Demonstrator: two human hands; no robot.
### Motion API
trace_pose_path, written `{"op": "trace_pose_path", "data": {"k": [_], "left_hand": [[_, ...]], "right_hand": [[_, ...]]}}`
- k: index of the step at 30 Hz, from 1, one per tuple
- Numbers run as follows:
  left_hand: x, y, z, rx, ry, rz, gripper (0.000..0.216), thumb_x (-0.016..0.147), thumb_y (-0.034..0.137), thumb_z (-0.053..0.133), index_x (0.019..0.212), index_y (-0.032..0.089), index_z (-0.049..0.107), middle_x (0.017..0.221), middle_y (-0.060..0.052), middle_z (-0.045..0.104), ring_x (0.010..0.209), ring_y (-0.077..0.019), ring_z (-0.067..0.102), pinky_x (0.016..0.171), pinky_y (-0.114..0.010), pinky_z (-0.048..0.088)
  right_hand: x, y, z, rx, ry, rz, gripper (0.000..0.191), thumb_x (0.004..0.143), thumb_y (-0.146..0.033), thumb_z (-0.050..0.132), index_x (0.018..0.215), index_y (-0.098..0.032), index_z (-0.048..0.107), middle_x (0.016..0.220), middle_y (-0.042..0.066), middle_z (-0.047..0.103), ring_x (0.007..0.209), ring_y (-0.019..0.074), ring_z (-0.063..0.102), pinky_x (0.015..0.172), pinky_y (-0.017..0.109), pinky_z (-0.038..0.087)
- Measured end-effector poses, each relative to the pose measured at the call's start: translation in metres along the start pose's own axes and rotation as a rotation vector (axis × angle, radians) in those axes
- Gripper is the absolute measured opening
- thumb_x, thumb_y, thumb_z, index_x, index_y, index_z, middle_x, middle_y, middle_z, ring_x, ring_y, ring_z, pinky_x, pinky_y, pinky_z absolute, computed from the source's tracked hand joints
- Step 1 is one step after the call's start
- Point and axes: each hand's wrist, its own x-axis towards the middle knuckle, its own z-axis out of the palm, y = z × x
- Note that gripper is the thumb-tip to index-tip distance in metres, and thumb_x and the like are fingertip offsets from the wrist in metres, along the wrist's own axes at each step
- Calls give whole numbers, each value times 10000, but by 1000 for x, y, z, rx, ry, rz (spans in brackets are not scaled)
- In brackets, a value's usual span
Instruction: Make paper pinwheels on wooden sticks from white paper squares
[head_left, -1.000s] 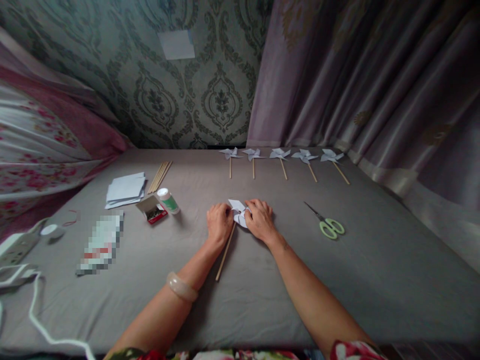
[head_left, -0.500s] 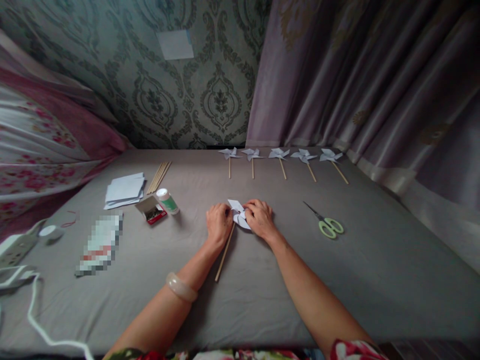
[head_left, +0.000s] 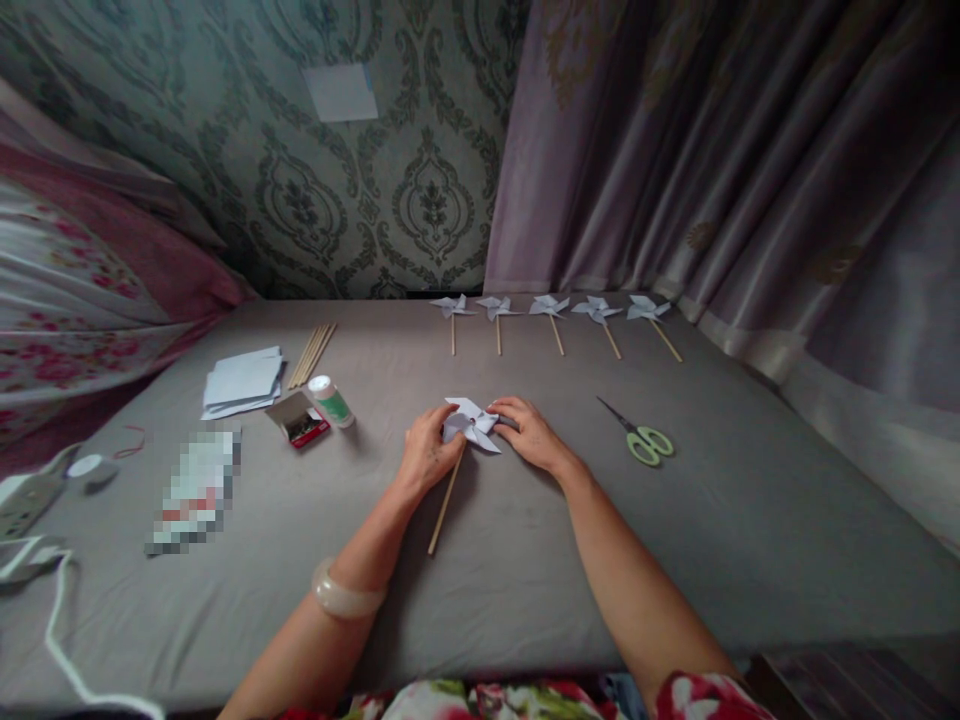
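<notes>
A white paper pinwheel [head_left: 472, 425] on a wooden stick [head_left: 444, 508] lies between my hands, its stick slanting down toward me. A small dark spot shows at its centre. My left hand [head_left: 429, 452] grips the pinwheel's left side, thumb close to the top of the stick and fingers along the paper's edge. On the opposite side, my right hand [head_left: 536, 437] holds the tip of the right blade between thumb and fingers. The blades stand spread, and the fingertips hide parts of them.
Several finished pinwheels [head_left: 550, 307] line the back. Green-handled scissors [head_left: 649, 446] lie right. To the left are a glue bottle [head_left: 331, 401], an open small red box [head_left: 304, 425], wooden sticks [head_left: 313, 355], stacked paper [head_left: 242, 382], a blurred packet [head_left: 196, 490] and a power strip [head_left: 28, 505].
Both hands have opened outward from the pinwheel's middle to its sides, so its centre and blades show more. The whole view has shifted slightly.
</notes>
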Motion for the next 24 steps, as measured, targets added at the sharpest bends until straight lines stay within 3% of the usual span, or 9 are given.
{"op": "trace_pose_path", "data": {"k": [5, 24], "left_hand": [[-2, 0, -4, 21, -84, 72, 440, 761, 375, 636, 1176, 227, 616, 1156, -82, 631, 1038, -254, 564, 852, -354, 430], [5, -13, 3, 18, -80, 101, 388, 757, 474, 662, 1055, 225, 659, 1123, -68, 636, 1040, -243, 558, 878, -362, 415]], "right_hand": [[1, -3, 1, -105, -12, 16, 202, 845, -182, 592, 1020, -229, 682, 1131, 58, 624, 1074, 190, 537, 964, 357, 386], [8, -11, 7, -190, 19, 128, 97, 857, -252, 604, 904, -211, 678, 1048, 40, 653, 1019, 185, 539, 896, 328, 360]]}}
